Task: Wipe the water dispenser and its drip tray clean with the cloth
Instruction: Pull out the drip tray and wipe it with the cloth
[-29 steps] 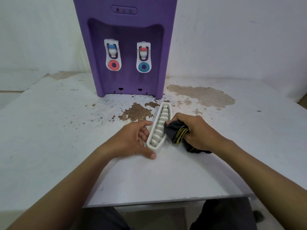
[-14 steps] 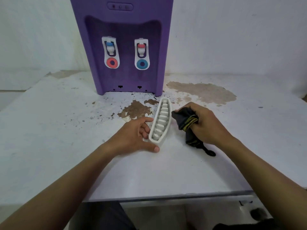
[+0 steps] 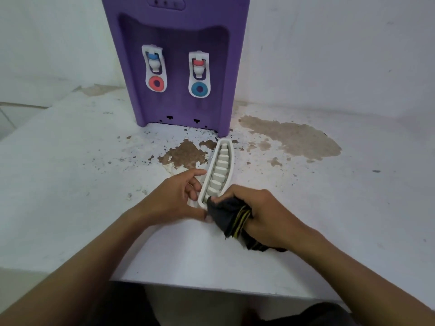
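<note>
Head view, wiping the drip tray point(image 3: 222, 164): left hand point(image 3: 173, 200) holds it tilted on the counter point(image 3: 70, 184), right hand point(image 3: 268, 216) clutches the cloth point(image 3: 231, 216) at its near end; next likely a stroke up its length.

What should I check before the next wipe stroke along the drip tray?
1. Tray steadied: ok. The left hand grips the drip tray on its left side.
2. Cloth secured: ok. The right hand grips the bunched cloth.
3. Cloth on the tray: ok. It meets the tray's near end.
4. Stroke path free: ok. The slats toward the far end are uncovered.
5. Tray clean: cannot tell.
6. Water dispenser wiped: cannot tell.
</note>
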